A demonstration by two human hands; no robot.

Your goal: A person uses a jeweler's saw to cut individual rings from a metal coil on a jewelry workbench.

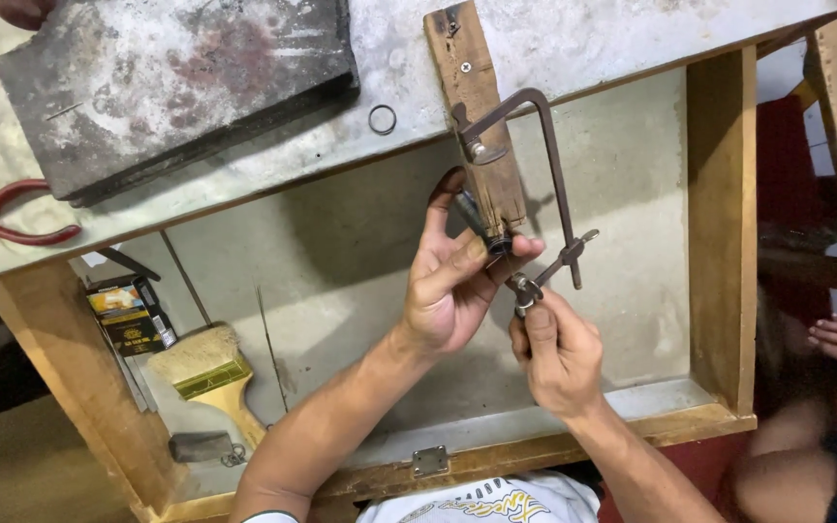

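Forearms fill the bottom of my view, both reaching up into the open drawer (719,232) under the grey bench top (583,39). Largest up there is the dark metal block (176,87), well apart from the work. Next the wooden bench pin (481,116), jutting over the drawer. Across it stands the jeweller's saw frame (544,165), its back bar to the right of the pin.

My left hand (452,291) is closed round the pin's tip, thumb and fingers pinching a small dark ring (498,244) against the wood. My right hand (559,353) is closed on the saw's handle end (527,291), just below the ring.

To do this well, I judge the ring must stay pressed flat on the pin (any wobble could snap so thin a blade). I would keep the frame upright, stroke lightly, and let the blade do the cutting. The thumb sits close to the cut, so it could be nicked.

Smaller things: a brush (210,378) lies in the drawer, red pliers (12,218) at the bench edge, a loose ring (383,119) beside the pin.
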